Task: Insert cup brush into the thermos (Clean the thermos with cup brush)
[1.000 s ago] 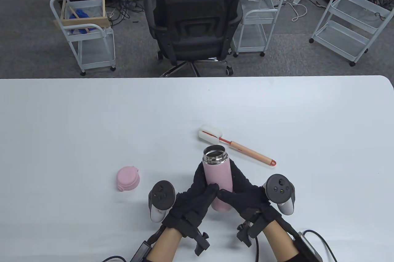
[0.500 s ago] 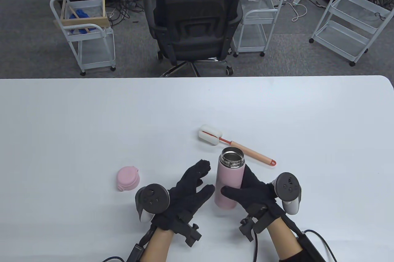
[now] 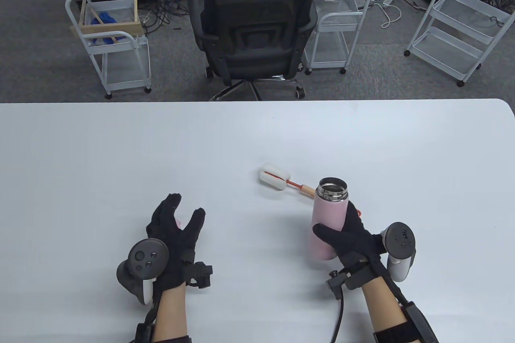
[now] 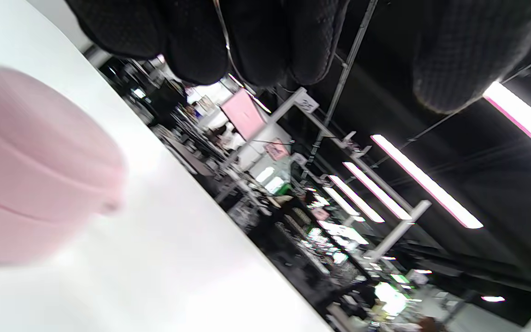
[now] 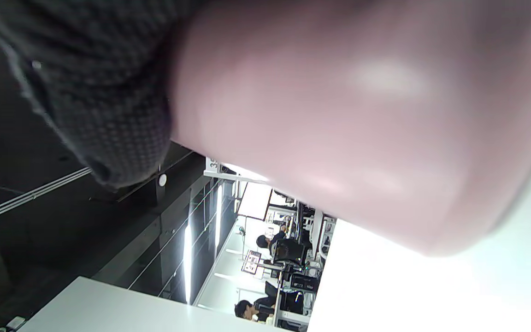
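My right hand [image 3: 337,225] grips the pink thermos [image 3: 326,208] around its middle and holds it upright, its steel mouth [image 3: 332,189] open. It fills the right wrist view [image 5: 362,115], with a gloved finger [image 5: 99,92] beside it. The cup brush [image 3: 274,176] lies on the table just behind the thermos, white sponge head to the left; its handle is mostly hidden by the thermos. My left hand [image 3: 186,208] is open, fingers spread, over the pink lid [image 4: 30,170], which it almost hides in the table view.
The white table [image 3: 120,149] stretches wide to the left and far side. Beyond its far edge stand a black office chair [image 3: 253,33] and several white wire carts [image 3: 108,45].
My left hand let go of the thermos and moved left over the pink lid. My right hand carried the thermos to the right, in front of the brush handle.
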Demonstrator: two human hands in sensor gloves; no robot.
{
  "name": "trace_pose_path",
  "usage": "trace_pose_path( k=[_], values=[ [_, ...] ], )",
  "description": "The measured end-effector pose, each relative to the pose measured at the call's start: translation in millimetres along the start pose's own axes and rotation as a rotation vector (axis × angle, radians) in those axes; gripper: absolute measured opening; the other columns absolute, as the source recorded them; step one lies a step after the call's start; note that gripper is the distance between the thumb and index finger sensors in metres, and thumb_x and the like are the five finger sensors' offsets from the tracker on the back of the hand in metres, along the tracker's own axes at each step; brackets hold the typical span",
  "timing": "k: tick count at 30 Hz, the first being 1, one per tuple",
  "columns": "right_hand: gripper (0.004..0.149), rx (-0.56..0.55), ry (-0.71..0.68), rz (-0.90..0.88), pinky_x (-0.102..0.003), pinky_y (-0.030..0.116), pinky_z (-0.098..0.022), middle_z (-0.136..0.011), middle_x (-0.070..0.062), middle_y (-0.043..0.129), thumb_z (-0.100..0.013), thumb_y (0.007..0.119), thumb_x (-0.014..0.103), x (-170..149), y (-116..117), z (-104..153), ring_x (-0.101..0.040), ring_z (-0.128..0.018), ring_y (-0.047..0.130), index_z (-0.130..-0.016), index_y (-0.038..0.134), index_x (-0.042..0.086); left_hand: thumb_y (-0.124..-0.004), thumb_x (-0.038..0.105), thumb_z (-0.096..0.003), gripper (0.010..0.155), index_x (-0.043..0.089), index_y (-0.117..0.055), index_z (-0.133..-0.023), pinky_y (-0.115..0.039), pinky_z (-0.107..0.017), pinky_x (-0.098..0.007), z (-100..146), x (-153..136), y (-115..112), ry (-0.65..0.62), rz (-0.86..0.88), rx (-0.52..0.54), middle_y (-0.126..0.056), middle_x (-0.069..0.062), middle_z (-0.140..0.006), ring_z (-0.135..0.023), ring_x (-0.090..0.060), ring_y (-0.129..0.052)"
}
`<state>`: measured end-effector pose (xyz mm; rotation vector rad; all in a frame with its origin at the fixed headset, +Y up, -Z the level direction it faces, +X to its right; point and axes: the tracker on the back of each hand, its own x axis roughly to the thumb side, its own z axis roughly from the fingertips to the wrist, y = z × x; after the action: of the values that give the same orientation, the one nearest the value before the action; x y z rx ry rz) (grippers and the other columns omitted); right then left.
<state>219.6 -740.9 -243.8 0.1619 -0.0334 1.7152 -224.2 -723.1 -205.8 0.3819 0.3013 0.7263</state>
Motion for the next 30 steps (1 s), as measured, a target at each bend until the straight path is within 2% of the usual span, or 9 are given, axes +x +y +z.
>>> trace_pose_path(
  k=[3,6,10,15,21,26,30],
  values=[
    [0.101,-0.012,0.009,0.0,-0.061,0.061,-0.067,-0.106,-0.022,0.046,-0.036,0.088,0.063,-1.5,-2.5,-0.3,-0.048,-0.093,0.056,-0.105,0.039,0.009,-0.084,0.06,-0.0582,0.082,0.015,-0.052,-0.118,-0.047,-0.065,-0.078,-3.5,-4.9,-0.7,0.023,-0.121,-0.008,-0.041,-0.02,-0.124,-0.108,-0.058,-0.044],
    [0.103,-0.013,0.013,0.009,-0.061,0.059,-0.067,-0.106,-0.022,0.045,-0.035,0.088,0.064,-1.9,-3.6,0.3,-0.048,-0.093,0.055,-0.106,0.038,0.009,-0.085,0.06,-0.0586,0.086,0.016,-0.045,-0.121,-0.04,-0.064,-0.084,-8.6,-12.8,-8.1,0.054,-0.23,-0.077,-0.031,-0.023,-0.126,-0.11,-0.062,-0.032],
    [0.103,-0.004,0.011,0.011,-0.061,0.059,-0.067,-0.106,-0.022,0.045,-0.035,0.088,0.064,-1.9,-3.2,0.4,-0.048,-0.093,0.055,-0.106,0.038,0.009,-0.085,0.059,-0.0593,0.089,0.018,-0.038,-0.123,-0.037,-0.063,-0.086,-15.0,-23.0,-21.7,0.105,-0.326,-0.231,-0.023,-0.025,-0.127,-0.108,-0.068,-0.026],
    [0.102,0.007,0.009,0.025,-0.061,0.059,-0.067,-0.106,-0.022,0.045,-0.035,0.088,0.064,-2.4,-1.4,-0.2,-0.049,-0.093,0.055,-0.106,0.038,0.009,-0.085,0.057,-0.0602,0.089,0.02,-0.033,-0.123,-0.038,-0.065,-0.085,-17.8,-29.6,-34.3,0.136,-0.395,-0.375,-0.012,-0.026,-0.126,-0.107,-0.073,-0.03],
    [0.102,0.016,0.014,0.04,-0.061,0.059,-0.067,-0.106,-0.022,0.045,-0.036,0.088,0.063,-2.7,0.0,-0.4,-0.049,-0.093,0.054,-0.106,0.038,0.009,-0.084,0.048,-0.0635,0.086,0.023,-0.026,-0.122,-0.044,-0.068,-0.081,-19.5,-36.3,-42.4,0.168,-0.42,-0.451,-0.014,-0.031,-0.124,-0.107,-0.068,-0.043],
    [0.102,0.017,0.015,0.044,-0.061,0.059,-0.067,-0.106,-0.023,0.044,-0.036,0.088,0.063,-2.8,0.6,-0.4,-0.049,-0.093,0.054,-0.106,0.038,0.009,-0.081,0.039,-0.0665,0.078,0.027,-0.027,-0.121,-0.048,-0.07,-0.077,-19.7,-35.1,-41.4,0.159,-0.457,-0.434,-0.031,-0.029,-0.125,-0.107,-0.057,-0.053],
    [0.101,0.021,0.016,0.048,-0.061,0.059,-0.067,-0.106,-0.023,0.044,-0.036,0.088,0.063,-3.0,1.0,-0.6,-0.049,-0.093,0.054,-0.106,0.038,0.009,-0.081,0.039,-0.0663,0.078,0.026,-0.027,-0.121,-0.052,-0.069,-0.074,-20.2,-35.1,-40.7,0.151,-0.453,-0.409,-0.038,-0.03,-0.123,-0.104,-0.058,-0.057]
  ],
)
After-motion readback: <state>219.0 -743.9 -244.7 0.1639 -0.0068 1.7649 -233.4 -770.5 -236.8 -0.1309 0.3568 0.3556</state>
